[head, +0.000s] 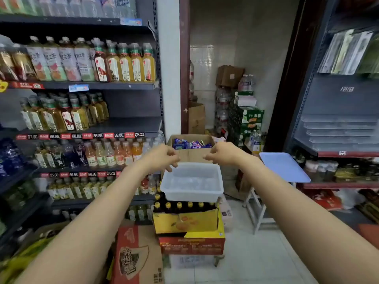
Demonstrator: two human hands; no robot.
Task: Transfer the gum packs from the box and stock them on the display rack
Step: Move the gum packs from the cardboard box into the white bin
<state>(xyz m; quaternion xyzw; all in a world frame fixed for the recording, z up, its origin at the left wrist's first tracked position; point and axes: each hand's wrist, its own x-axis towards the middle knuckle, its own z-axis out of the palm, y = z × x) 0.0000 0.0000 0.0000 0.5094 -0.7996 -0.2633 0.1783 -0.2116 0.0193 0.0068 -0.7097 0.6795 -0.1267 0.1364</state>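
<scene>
Reach stage — left hand (162,155) and right hand (220,153), apart, loosely curled, empty before the box (191,153) — next, seizing gum packs (191,144).

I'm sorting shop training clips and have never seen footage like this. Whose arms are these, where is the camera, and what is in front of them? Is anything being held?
There is no machine here. The single picture comes from a wide-angle camera worn on a person's head, looking forward and down, so the two bare arms are that person's own. The left hand and right hand reach forward with loosely curled fingers; neither holds anything that I can see. Beyond them stands an open cardboard box with blue and purple gum packs inside. Nearer is an empty white plastic tub, resting on a yellow crate of bottles. Drink shelves line the left side; a dark rack stands on the right.
</scene>
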